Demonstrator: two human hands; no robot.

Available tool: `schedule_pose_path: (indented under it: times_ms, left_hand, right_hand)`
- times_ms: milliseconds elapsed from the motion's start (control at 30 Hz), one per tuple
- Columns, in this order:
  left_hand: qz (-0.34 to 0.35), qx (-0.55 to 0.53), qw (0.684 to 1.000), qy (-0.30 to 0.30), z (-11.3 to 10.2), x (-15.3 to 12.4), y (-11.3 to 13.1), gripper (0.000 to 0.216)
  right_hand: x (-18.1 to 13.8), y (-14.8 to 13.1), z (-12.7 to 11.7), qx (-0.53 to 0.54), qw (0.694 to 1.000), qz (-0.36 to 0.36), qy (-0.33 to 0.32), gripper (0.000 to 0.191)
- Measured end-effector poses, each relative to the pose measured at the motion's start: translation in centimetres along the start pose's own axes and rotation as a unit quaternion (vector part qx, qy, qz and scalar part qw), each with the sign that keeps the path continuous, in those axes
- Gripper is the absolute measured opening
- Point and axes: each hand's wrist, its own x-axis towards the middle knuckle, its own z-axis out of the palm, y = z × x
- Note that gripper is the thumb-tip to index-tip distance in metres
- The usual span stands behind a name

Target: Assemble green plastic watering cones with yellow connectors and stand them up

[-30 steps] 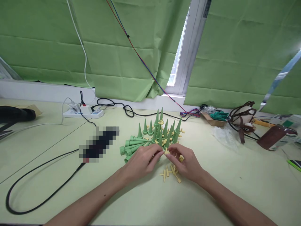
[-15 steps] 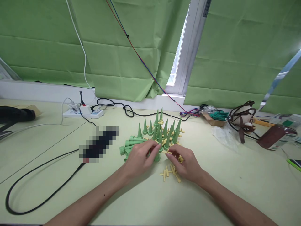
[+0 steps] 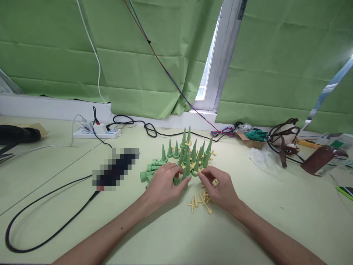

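Green cone-shaped plastic spikes (image 3: 193,151) stand upright in a cluster, several with small yellow valve-like pieces at their bases. My left hand (image 3: 167,180) is curled around the near side of the cluster, its thumb and index finger closed about a green spike (image 3: 188,167). Between the thumb and fingertips of my right hand (image 3: 220,186) is a small yellow piece (image 3: 196,172), held close to that spike. Loose yellow pieces (image 3: 193,204) lie on the table below my right hand, which partly covers them. More green spikes (image 3: 146,176) lie on their sides beyond my left hand.
A blurred dark object with a black cable (image 3: 49,244) lies to the left. Behind it is a white power strip (image 3: 110,134). At the right are a cardboard box (image 3: 250,141), a clear plastic bag (image 3: 263,158) and a dark red bottle (image 3: 321,160).
My right hand has moved slightly up with the yellow piece, closer to the spikes. My left thumb and index finger have shifted around the near spike.
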Motion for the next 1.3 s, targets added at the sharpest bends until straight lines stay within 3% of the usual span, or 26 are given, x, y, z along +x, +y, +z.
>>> schedule_pose_path:
  times_ms: [233, 700, 1300]
  left_hand:
    - [0.024, 0.005, 0.998, -0.052, 0.48, -0.06, -0.36, 0.028]
    - [0.002, -0.096, 0.995, 0.008, 0.18, 0.07, 0.22, 0.033]
    - [0.037, -0.136, 0.990, -0.005, 0.18, -0.29, 0.26, 0.031]
  right_hand:
    - [-0.05, 0.02, 0.07, -0.001, 1.000, 0.008, 0.002, 0.019]
    - [-0.34, -0.05, 0.18, 0.000, 0.998, -0.031, -0.055, 0.016]
    - [-0.30, -0.08, 0.17, -0.010, 0.997, -0.047, -0.067, 0.014]
